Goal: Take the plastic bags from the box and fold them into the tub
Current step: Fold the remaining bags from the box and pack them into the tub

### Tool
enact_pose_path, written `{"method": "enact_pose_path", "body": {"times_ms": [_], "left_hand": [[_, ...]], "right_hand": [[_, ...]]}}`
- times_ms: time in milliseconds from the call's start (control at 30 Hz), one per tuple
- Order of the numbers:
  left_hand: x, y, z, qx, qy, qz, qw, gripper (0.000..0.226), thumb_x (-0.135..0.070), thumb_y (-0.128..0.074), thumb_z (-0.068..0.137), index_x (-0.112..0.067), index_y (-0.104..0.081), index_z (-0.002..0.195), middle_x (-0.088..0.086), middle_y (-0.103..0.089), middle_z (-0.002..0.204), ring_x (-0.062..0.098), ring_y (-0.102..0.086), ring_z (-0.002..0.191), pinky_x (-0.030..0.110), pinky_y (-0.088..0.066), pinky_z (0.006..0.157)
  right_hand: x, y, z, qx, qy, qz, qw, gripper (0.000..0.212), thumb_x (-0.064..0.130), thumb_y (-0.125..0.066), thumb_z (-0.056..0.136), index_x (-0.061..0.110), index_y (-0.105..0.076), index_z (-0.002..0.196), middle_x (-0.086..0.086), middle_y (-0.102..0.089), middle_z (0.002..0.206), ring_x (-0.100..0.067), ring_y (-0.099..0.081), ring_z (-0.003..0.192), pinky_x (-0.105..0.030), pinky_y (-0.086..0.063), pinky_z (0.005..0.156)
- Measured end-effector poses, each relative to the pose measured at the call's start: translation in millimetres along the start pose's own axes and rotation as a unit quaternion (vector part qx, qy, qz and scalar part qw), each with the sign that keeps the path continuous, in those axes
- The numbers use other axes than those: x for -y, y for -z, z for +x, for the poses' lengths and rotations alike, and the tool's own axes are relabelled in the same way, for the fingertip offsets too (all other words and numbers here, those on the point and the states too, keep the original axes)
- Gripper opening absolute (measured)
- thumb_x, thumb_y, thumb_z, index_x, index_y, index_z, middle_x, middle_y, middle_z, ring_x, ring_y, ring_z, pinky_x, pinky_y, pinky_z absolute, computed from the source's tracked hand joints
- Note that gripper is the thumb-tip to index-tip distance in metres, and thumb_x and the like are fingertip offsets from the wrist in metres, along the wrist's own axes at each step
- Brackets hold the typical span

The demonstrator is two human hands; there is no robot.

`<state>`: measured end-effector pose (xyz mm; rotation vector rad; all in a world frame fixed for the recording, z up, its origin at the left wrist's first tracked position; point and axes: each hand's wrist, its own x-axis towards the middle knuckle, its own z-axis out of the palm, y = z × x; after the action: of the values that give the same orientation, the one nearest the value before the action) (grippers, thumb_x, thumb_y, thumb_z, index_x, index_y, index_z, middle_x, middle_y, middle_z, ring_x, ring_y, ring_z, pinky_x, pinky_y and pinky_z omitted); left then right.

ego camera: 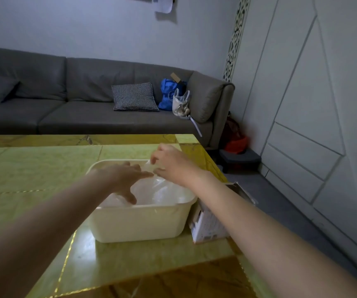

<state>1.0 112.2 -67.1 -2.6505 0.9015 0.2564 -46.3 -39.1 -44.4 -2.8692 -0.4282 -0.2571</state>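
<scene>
Clear plastic bag (162, 188) lies crumpled inside the cream tub (143, 222), right under both hands. The right hand (171, 163) pinches the bag's far edge in a closed grip of thumb and fingers. Just beside that grip, the left hand (126, 179) presses down on the plastic with fingers spread flat. Nearer than the right grip, below its forearm, the cardboard box (207, 224) stands against the tub on the green bench (33, 173).

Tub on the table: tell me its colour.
The tub is cream-white, seen clearly in the head view.
</scene>
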Motion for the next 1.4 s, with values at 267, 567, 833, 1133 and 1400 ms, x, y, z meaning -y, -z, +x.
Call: {"method": "enact_pose_path", "body": {"times_ms": [267, 567, 833, 1133, 1400], "left_hand": [[29, -7, -15, 0.038, 0.016, 0.017, 0.999, 0.083, -0.049, -0.064, 0.079, -0.035, -0.017, 0.146, -0.003, -0.033, 0.144, 0.02, -0.033, 0.13, 0.034, -0.032, 0.108], [35, 12, -32, -0.056, 0.052, -0.034, 0.997, 0.05, -0.017, -0.062, 0.085, -0.022, -0.046, 0.132, 0.002, -0.049, 0.129, 0.02, -0.046, 0.119, 0.031, -0.04, 0.099], [-53, 43, -20, -0.232, -0.101, -0.182, 0.95, 0.024, -0.012, -0.054, 0.091, -0.016, -0.061, 0.113, 0.002, -0.059, 0.118, 0.014, -0.055, 0.107, 0.026, -0.045, 0.093], [-118, 41, -4, -0.138, -0.163, -0.104, 0.971, 0.027, -0.037, -0.059, 0.087, -0.023, -0.066, 0.109, -0.004, -0.063, 0.108, 0.015, -0.049, 0.102, 0.023, -0.041, 0.081], [-120, 41, 0, -0.11, -0.148, -0.097, 0.978, 0.022, -0.033, -0.06, 0.087, -0.025, -0.069, 0.105, -0.004, -0.064, 0.11, 0.016, -0.05, 0.102, 0.029, -0.046, 0.087]], "right_hand": [[-10, -45, 12, 0.279, -0.089, -0.088, 0.952, 0.046, 0.021, -0.056, 0.093, 0.007, -0.042, 0.135, -0.014, -0.035, 0.143, -0.028, -0.047, 0.114, -0.035, -0.042, 0.088], [-12, -17, -2, 0.198, -0.093, -0.026, 0.975, 0.07, 0.032, -0.072, 0.081, 0.013, -0.039, 0.139, -0.008, -0.041, 0.139, -0.029, -0.045, 0.123, -0.038, -0.042, 0.098], [-52, 42, -56, 0.109, -0.172, 0.048, 0.978, 0.015, 0.011, -0.062, 0.087, 0.0, -0.069, 0.093, -0.01, -0.068, 0.079, -0.02, -0.064, 0.072, -0.028, -0.051, 0.064], [-74, 3, -85, 0.157, -0.22, 0.054, 0.961, 0.009, 0.017, -0.061, 0.089, 0.014, -0.067, 0.084, -0.004, -0.063, 0.09, -0.019, -0.057, 0.083, -0.025, -0.043, 0.065], [-82, 15, -83, 0.135, -0.216, 0.072, 0.964, 0.021, 0.009, -0.047, 0.094, 0.0, -0.066, 0.094, -0.011, -0.057, 0.081, -0.022, -0.053, 0.075, -0.027, -0.037, 0.056]]}}
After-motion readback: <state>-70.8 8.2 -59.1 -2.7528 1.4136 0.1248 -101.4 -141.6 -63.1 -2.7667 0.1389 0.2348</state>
